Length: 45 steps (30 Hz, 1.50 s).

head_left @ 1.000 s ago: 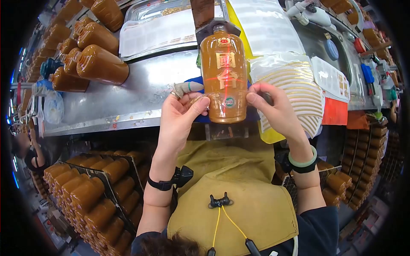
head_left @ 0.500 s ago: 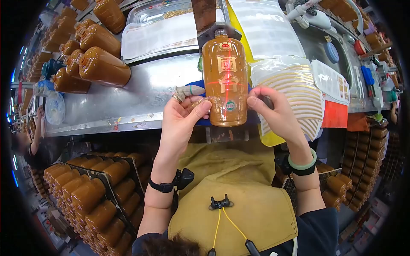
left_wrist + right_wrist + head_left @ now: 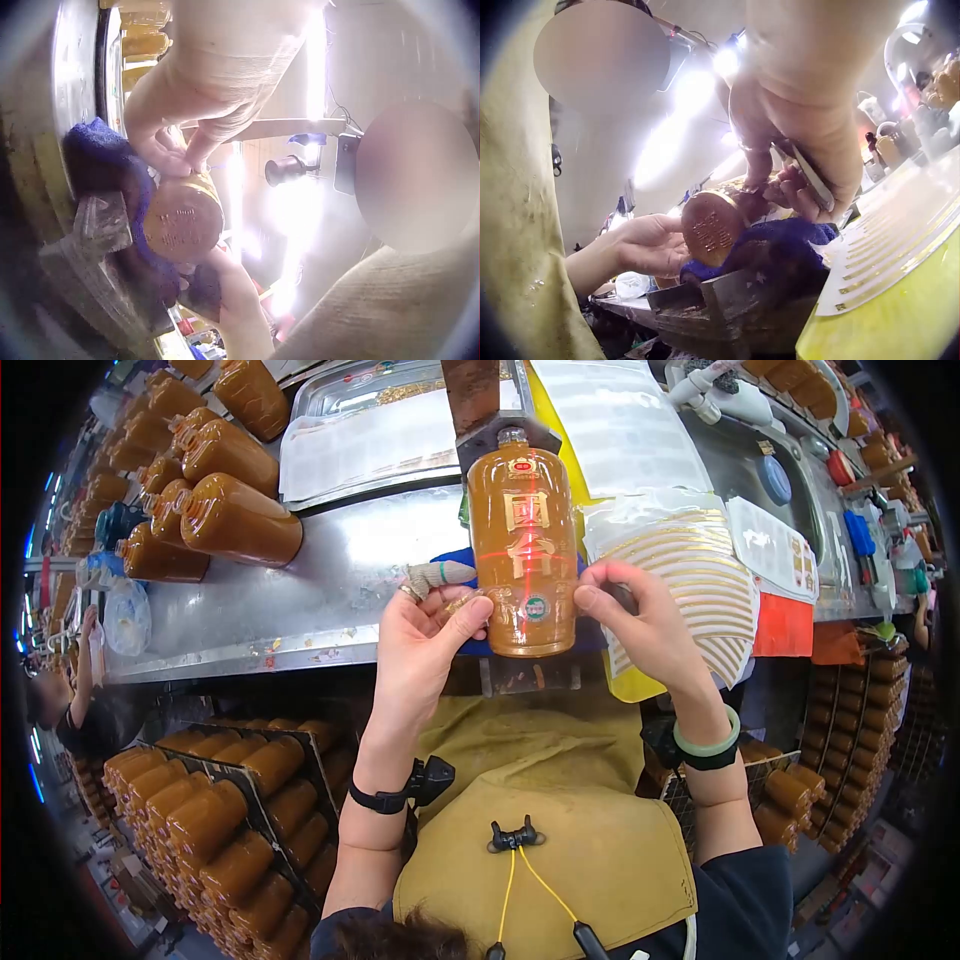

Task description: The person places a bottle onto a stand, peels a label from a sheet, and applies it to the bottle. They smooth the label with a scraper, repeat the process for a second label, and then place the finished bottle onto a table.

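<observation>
Brown bottle (image 3: 523, 595) lies over blue cloth (image 3: 101, 142) at the metal tabletop's (image 3: 370, 550) near edge. Long axis fore-and-aft, neck away, base toward person. Left hand (image 3: 415, 645), right hand (image 3: 655, 625): thumbs, fingertips at its lower sides; pinched object cannot be told. Racked bottles (image 3: 190, 805) below left.

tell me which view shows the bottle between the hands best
The head view: it shows the bottle from top to bottom, with its gold characters facing the camera. Both wrist views mainly show its round base, with raised marks.
</observation>
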Tool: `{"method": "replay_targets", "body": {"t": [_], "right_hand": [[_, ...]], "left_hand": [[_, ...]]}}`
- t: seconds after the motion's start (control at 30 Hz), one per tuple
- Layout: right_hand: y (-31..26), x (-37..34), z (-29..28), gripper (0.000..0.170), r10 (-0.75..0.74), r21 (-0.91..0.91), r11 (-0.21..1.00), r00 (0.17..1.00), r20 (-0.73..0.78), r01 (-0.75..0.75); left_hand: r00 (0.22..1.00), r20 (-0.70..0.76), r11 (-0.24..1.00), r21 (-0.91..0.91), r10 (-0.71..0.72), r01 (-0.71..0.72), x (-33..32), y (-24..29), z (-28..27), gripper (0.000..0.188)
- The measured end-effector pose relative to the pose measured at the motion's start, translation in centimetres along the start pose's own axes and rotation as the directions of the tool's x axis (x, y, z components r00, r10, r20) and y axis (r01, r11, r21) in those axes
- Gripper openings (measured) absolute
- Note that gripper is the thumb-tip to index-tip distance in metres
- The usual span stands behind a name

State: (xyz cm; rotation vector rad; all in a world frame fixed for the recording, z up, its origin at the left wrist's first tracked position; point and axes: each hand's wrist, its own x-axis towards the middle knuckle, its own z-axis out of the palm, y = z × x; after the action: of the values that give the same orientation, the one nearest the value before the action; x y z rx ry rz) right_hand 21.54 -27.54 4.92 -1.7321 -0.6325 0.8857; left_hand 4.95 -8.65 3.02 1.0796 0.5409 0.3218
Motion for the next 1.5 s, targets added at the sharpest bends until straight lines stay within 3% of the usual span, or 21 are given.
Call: {"method": "replay_targets", "body": {"t": [0.67, 0.97, 1.03, 1.07, 1.13, 1.2, 1.27, 1.3, 1.33, 1.4, 1.5], "right_hand": [[0.2, 0.2, 0.0, 0.02, -0.024, 0.024, 0.999, 1.0, 0.01, 0.023], [0.5, 0.3, -0.3, 0.024, -0.012, -0.051, 0.999, 1.0, 0.015, 0.012], [-0.1, 0.2, -0.8, 0.028, 0.068, 0.068, 0.996, 0.985, -0.162, -0.058], [0.4, 0.3, -1.1, 0.028, 0.066, 0.067, 0.996, 0.985, -0.162, -0.056], [0.5, 0.6, -1.3, 0.036, -0.168, 0.127, 0.964, 0.908, -0.384, 0.232], [-1.0, -0.7, -0.2, 0.033, -0.168, 0.181, 0.951, 0.908, -0.383, 0.252], [-2.2, -1.5, 0.9, 0.03, -0.221, 0.154, 0.951, 0.935, -0.276, 0.27], [-1.3, -1.6, 1.0, 0.026, -0.218, -0.017, 0.975, 0.948, -0.234, 0.22], [-0.9, -1.3, 0.8, 0.026, -0.218, -0.014, 0.975, 0.949, -0.229, 0.221], [-0.5, -0.3, -0.2, 0.025, -0.213, -0.231, 0.962, 0.926, -0.312, 0.143], [-0.9, -0.5, -0.7, 0.027, -0.225, -0.095, 0.974, 0.923, -0.312, 0.205]], "left_hand": [[1.0, 0.004, 1.0, -0.016, -0.014, 0.014, 0.1, 0.0, -0.2, 0.034], [1.0, -0.016, 1.0, 0.011, -0.002, 0.002, -0.1, 0.1, 0.4, 0.038], [0.998, -0.04, 0.999, 0.007, 0.043, -0.042, -0.2, 0.1, 0.6, 0.039], [0.998, -0.04, 0.999, 0.006, 0.045, -0.045, -0.2, 0.2, 0.5, 0.039], [0.999, -0.042, 1.0, 0.007, 0.006, -0.006, -0.2, 0.1, 0.4, 0.04], [0.999, -0.039, 1.0, 0.016, 0.005, -0.005, -0.1, 0.0, 0.2, 0.041], [0.999, -0.037, 1.0, 0.027, 0.004, -0.003, 0.0, 0.0, 0.2, 0.041], [0.999, -0.035, 1.0, 0.021, 0.006, -0.005, 0.0, 0.1, 0.3, 0.041], [0.999, -0.036, 1.0, 0.017, 0.008, -0.007, -0.1, 0.2, 0.3, 0.041], [0.999, -0.036, 0.999, 0.019, 0.027, -0.026, -0.2, 0.1, 0.3, 0.04], [0.988, -0.11, 0.993, 0.042, 0.111, -0.107, -0.2, -0.7, 0.5, 0.037]]}}
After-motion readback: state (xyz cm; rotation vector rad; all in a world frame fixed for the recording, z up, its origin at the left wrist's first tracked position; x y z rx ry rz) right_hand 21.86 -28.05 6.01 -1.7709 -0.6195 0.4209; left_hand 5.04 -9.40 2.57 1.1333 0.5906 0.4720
